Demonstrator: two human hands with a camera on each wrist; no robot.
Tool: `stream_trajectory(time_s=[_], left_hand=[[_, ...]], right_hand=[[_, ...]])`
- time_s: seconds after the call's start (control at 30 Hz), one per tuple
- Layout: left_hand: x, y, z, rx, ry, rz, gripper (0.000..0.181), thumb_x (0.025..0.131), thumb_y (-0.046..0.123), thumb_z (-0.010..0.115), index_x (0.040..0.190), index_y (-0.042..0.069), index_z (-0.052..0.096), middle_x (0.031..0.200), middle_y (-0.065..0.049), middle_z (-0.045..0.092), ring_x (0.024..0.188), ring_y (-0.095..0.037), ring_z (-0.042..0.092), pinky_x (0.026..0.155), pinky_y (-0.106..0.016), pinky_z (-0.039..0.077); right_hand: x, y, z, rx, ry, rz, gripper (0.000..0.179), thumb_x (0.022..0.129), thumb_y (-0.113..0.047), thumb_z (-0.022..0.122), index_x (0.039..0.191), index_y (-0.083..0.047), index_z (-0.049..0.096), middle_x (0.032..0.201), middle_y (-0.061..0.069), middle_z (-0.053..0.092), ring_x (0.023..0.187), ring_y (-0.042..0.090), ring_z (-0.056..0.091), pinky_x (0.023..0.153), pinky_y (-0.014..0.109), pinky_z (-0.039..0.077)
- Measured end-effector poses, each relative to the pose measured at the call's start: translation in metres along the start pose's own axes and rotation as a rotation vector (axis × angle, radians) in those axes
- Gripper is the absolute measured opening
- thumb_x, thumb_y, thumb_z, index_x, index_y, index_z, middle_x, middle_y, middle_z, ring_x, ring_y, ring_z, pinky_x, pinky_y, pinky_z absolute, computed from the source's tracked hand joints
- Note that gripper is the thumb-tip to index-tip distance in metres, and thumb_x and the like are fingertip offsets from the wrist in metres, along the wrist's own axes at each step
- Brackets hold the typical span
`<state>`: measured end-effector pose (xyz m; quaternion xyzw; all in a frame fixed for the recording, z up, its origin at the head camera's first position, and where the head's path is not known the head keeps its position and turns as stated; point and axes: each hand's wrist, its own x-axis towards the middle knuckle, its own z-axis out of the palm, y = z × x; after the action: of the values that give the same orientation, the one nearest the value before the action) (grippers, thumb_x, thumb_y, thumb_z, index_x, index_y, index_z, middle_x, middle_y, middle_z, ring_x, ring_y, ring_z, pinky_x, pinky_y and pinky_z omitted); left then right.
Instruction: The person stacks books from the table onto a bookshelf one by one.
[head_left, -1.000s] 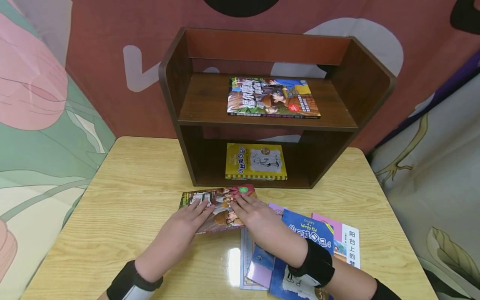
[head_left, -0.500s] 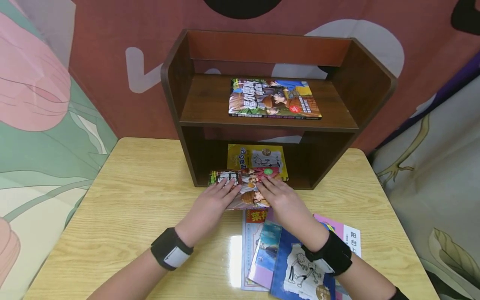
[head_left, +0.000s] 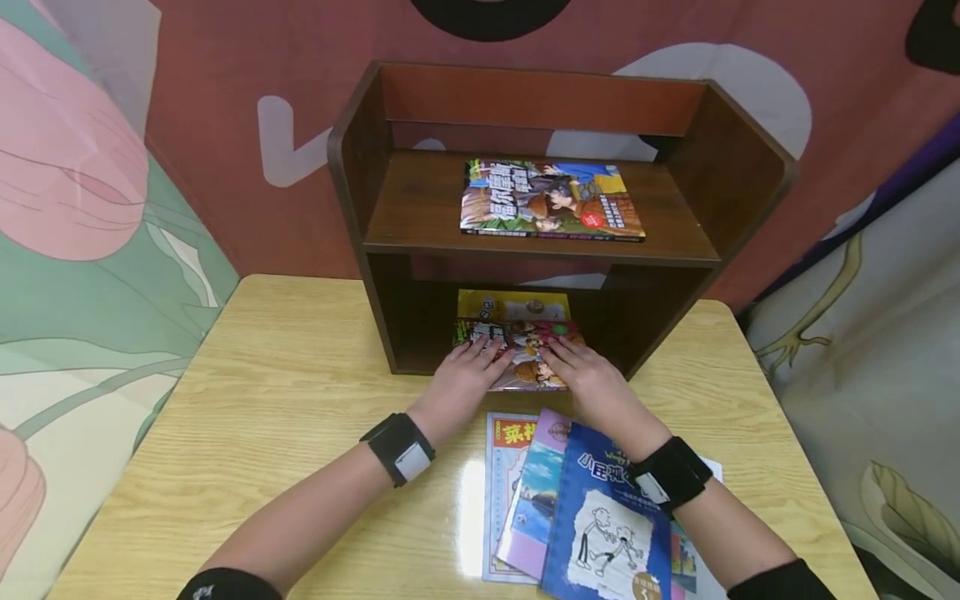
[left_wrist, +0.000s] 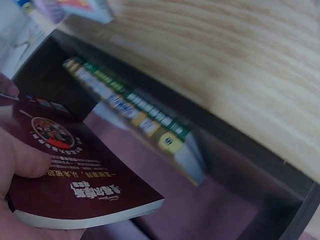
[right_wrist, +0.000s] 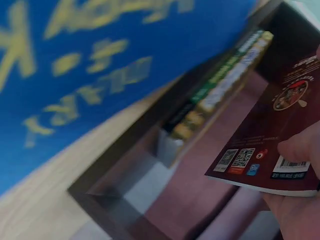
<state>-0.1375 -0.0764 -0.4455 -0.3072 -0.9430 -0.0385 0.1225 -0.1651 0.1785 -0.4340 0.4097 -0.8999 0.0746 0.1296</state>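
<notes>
My left hand and right hand hold a paperback book by its two sides at the lower compartment of a dark wooden bookshelf. Fingers lie spread on its colourful cover. Both thumbs press its maroon back cover, the left thumb and the right thumb each showing in its own wrist view. Behind and partly under it in the head view, a yellow book lies flat in that compartment. The held book's near edge sticks out past the shelf front.
Another colourful book lies flat on the upper shelf. On the table, near my right forearm, several books overlap: a blue one on top, a purple-edged one and a pale-blue-bordered one. A curtain hangs at the right.
Both hands have carried the paperback from the table in front of the shelf, rightward and forward, into the lower compartment over the yellow book. The blue book is less covered by my right arm.
</notes>
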Motion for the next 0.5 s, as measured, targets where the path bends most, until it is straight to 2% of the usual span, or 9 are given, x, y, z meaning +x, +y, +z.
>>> stream_trajectory(time_s=[0.17, 0.33, 0.5], left_hand=[[0.007, -0.001, 0.011, 0.012, -0.030, -0.009, 0.056, 0.100, -0.005, 0.059, 0.152, 0.013, 0.050, 0.153, -0.017, 0.046, 0.141, -0.034, 0.043, 0.112, -0.047, 0.038], [0.009, -0.001, 0.018, -0.005, -0.118, -0.042, 0.061, 0.099, -0.005, 0.060, 0.155, 0.016, 0.047, 0.156, -0.022, 0.040, 0.144, -0.039, 0.037, 0.109, -0.047, 0.042], [0.008, -0.003, 0.024, -0.030, -0.202, -0.069, 0.066, 0.100, -0.005, 0.059, 0.158, 0.020, 0.041, 0.156, -0.025, 0.037, 0.145, -0.042, 0.032, 0.107, -0.049, 0.044]], right_hand=[[0.001, 0.009, 0.012, 0.022, -0.031, 0.031, 0.052, 0.088, 0.015, 0.069, 0.138, 0.001, 0.062, 0.144, 0.022, 0.054, 0.134, 0.039, 0.050, 0.107, 0.053, 0.042], [0.001, 0.011, 0.016, 0.043, -0.127, 0.057, 0.060, 0.085, 0.016, 0.072, 0.142, -0.001, 0.059, 0.149, 0.023, 0.050, 0.135, 0.039, 0.049, 0.104, 0.053, 0.046], [0.002, 0.011, 0.015, 0.123, -0.220, 0.098, 0.065, 0.086, -0.007, 0.083, 0.146, -0.003, 0.056, 0.153, 0.022, 0.045, 0.136, 0.041, 0.046, 0.102, 0.055, 0.046]])
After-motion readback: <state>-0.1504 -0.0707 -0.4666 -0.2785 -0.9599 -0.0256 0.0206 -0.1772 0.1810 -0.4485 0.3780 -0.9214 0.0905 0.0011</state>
